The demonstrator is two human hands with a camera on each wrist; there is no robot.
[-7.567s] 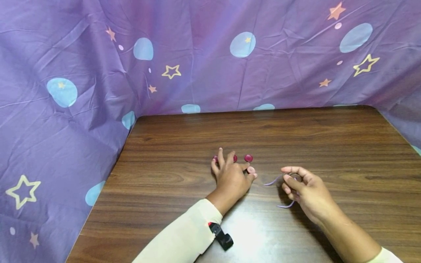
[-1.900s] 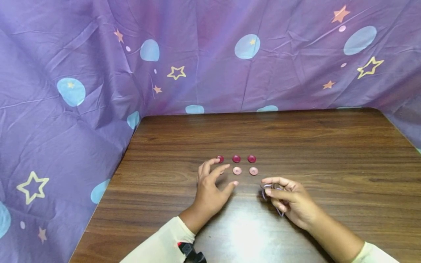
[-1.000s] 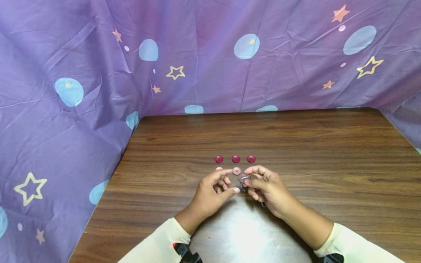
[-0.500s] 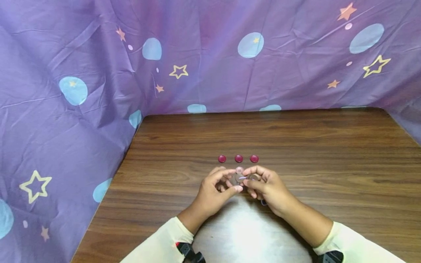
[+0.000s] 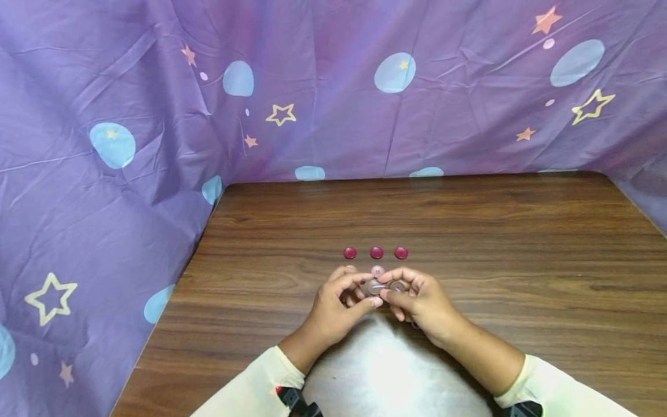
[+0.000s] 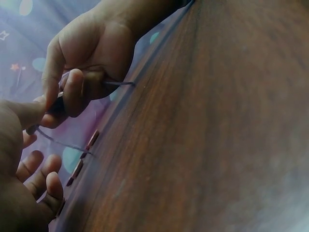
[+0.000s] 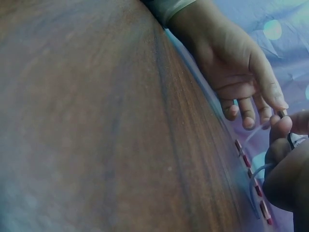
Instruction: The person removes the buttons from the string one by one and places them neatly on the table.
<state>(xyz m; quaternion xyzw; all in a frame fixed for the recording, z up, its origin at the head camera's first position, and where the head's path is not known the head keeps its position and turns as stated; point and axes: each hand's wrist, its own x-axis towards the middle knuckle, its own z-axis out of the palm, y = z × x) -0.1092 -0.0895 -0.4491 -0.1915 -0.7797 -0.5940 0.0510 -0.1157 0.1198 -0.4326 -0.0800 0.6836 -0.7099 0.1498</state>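
My left hand [image 5: 333, 301] and right hand [image 5: 424, 301] meet just above the table, fingertip to fingertip. Between the left thumb and index finger, my left hand pinches a brown button [image 5: 373, 287]; its thin edge [image 7: 281, 114] shows in the right wrist view. A purple cord [image 5: 380, 286] crosses that button, its near part pinched by my right thumb and index finger. Inside the right fingers sits a second brown round piece [image 5: 397, 286]. Loose cord [image 6: 60, 142] hangs down in the left wrist view, and another cord length [image 7: 253, 186] curves below the right hand in the right wrist view.
Just beyond the hands lies a row of dark red buttons [image 5: 377, 252]. A pink button [image 5: 377, 271] shows between the fingertips; its neighbours are hidden by the hands. The wooden table [image 5: 521, 231] ends at a purple curtain [image 5: 333, 116] behind and at left.
My left hand has left the button rows and moved nearer, and my right hand has come leftward to meet it. The left fingers now pinch a brown button. Red buttons have stayed put lately.
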